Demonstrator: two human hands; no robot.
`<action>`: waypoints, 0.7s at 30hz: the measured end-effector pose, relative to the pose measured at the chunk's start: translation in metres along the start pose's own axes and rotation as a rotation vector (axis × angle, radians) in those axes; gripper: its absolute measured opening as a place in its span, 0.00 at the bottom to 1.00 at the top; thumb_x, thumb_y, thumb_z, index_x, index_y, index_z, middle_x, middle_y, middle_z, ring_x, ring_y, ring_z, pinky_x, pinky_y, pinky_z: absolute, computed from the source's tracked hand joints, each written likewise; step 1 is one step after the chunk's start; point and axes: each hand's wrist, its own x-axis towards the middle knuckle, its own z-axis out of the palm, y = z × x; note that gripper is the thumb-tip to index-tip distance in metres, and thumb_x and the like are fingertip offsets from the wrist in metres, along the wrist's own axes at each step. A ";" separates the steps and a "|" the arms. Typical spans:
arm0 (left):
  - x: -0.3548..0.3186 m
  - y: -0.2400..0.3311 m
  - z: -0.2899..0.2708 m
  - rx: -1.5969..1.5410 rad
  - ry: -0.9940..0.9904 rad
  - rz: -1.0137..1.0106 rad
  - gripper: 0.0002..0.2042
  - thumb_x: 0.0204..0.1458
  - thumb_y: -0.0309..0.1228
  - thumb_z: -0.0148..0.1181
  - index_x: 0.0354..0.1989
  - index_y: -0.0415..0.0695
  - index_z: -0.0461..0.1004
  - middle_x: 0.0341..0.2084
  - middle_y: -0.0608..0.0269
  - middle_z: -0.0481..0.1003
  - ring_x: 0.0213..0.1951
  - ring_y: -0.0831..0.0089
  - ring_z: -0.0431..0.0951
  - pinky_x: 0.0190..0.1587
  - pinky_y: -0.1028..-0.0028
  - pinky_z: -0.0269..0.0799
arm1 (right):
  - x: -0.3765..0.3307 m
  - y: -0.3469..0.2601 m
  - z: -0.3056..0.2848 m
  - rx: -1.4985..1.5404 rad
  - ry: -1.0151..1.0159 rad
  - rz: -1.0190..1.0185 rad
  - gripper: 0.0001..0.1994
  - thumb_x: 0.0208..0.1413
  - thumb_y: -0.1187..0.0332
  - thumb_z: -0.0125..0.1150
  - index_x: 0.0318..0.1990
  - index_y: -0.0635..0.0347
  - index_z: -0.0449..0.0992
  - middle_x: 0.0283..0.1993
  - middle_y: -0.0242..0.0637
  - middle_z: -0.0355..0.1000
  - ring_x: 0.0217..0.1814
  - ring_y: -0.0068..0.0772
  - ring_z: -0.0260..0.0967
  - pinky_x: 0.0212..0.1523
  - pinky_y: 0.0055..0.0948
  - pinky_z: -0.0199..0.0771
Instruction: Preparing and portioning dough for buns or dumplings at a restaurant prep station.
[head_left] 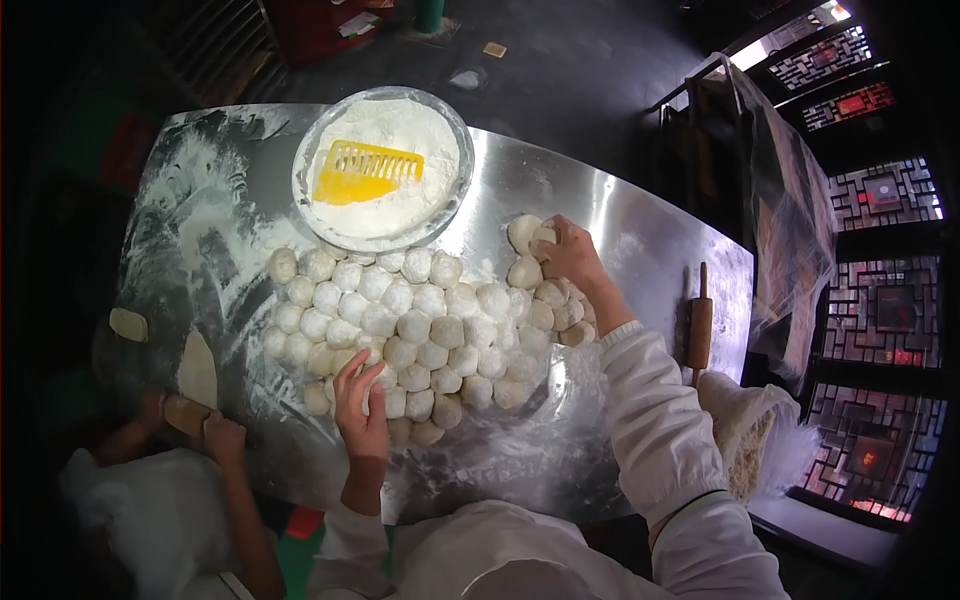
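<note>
Many floured dough balls (pixel 413 327) are packed in a broad cluster on the steel table. At its near left edge lies my left hand (pixel 362 405), with the fingers apart and the tips beside or touching some of the balls. My right hand (pixel 573 252) reaches to the far right, its fingers closed on a pale dough ball (pixel 543 236). Another dough ball (pixel 521 233) sits right beside that one, and a smaller group of duller dough balls (pixel 560 308) extends below my right hand. The fingertips of my right hand are partly hidden.
A metal basin (pixel 466 190) of flour with a yellow slotted scraper (pixel 370 173) stands at the far side. To the left, another person's hands (pixel 222 437) grip a rolling pin (pixel 187 416) over a flattened dough strip (pixel 197 368). A second rolling pin (pixel 700 330) lies right, near an open sack (pixel 745 425).
</note>
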 end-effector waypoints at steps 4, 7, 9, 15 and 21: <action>-0.001 0.001 -0.007 0.009 0.009 0.019 0.12 0.58 0.25 0.50 0.47 0.40 0.76 0.54 0.53 0.70 0.56 0.58 0.68 0.58 0.63 0.64 | 0.005 -0.009 -0.046 0.665 -0.097 0.285 0.15 0.56 0.67 0.58 0.46 0.69 0.72 0.40 0.39 0.75 0.41 0.30 0.71 0.43 0.28 0.72; -0.002 -0.007 -0.008 0.006 0.022 0.022 0.12 0.57 0.24 0.49 0.47 0.40 0.76 0.53 0.52 0.71 0.55 0.58 0.69 0.57 0.63 0.64 | -0.007 -0.043 -0.048 0.721 -0.125 0.118 0.13 0.57 0.68 0.59 0.47 0.66 0.71 0.42 0.37 0.74 0.41 0.28 0.71 0.45 0.28 0.72; -0.001 -0.010 -0.005 0.014 0.020 0.030 0.12 0.58 0.24 0.49 0.47 0.41 0.76 0.53 0.52 0.71 0.55 0.58 0.69 0.57 0.63 0.64 | -0.015 -0.058 -0.021 0.535 0.016 -0.098 0.13 0.56 0.71 0.60 0.48 0.64 0.71 0.41 0.37 0.73 0.42 0.30 0.71 0.45 0.29 0.72; 0.009 -0.003 0.007 -0.004 -0.014 0.052 0.12 0.57 0.23 0.50 0.46 0.43 0.77 0.53 0.52 0.71 0.54 0.58 0.70 0.56 0.63 0.65 | -0.033 -0.052 0.077 -0.146 -0.039 -0.471 0.19 0.56 0.64 0.59 0.54 0.63 0.71 0.52 0.50 0.70 0.52 0.53 0.66 0.56 0.43 0.67; 0.002 -0.007 -0.009 0.005 0.023 0.029 0.12 0.57 0.22 0.50 0.47 0.41 0.76 0.53 0.52 0.71 0.54 0.58 0.70 0.55 0.65 0.66 | 0.008 -0.065 0.015 -0.524 0.112 -0.120 0.20 0.57 0.55 0.59 0.53 0.54 0.73 0.52 0.47 0.72 0.52 0.47 0.70 0.51 0.42 0.72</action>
